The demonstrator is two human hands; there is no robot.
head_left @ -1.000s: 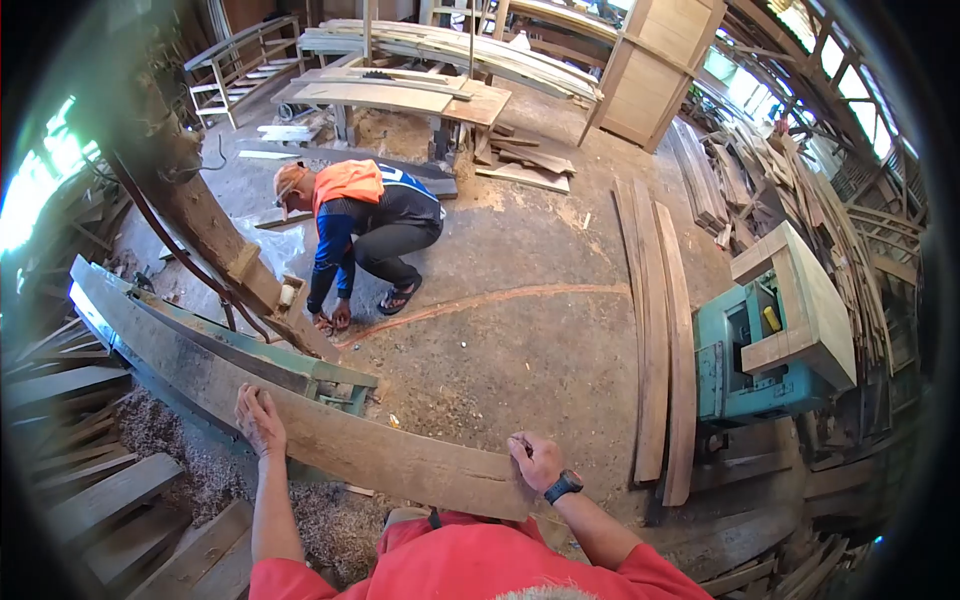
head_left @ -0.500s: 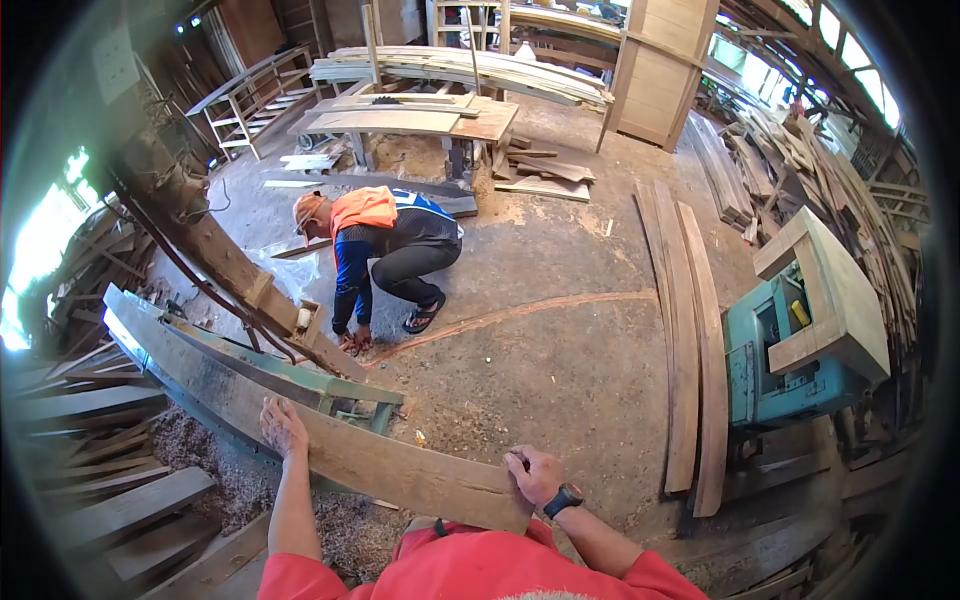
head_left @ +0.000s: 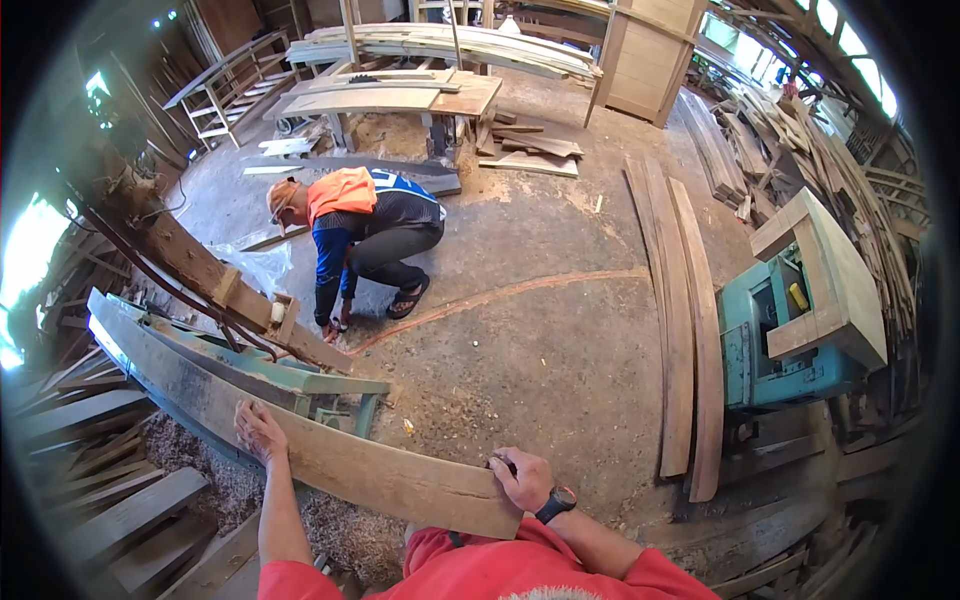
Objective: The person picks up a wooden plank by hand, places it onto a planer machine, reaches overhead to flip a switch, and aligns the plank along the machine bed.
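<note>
A long, wide wooden plank [head_left: 360,462] runs from the far left down to my waist, its left part lying along a green machine [head_left: 250,368]. My left hand [head_left: 262,432] rests on the plank's upper edge near its middle, fingers over the wood. At the plank's right end, my right hand [head_left: 523,478] grips the top corner, fingers curled; a watch is on that wrist. The undersides of both hands are hidden.
A person [head_left: 365,225] in an orange and blue top crouches ahead, hands at the floor. Long boards [head_left: 672,330] lie on the right beside a teal machine [head_left: 780,320]. A slanted post [head_left: 200,262] stands left. Scrap wood [head_left: 100,430] fills the lower left.
The view has shifted slightly. Both hands stay on the plank in about the same places. The crouching person remains low, with hands still near the floor.
</note>
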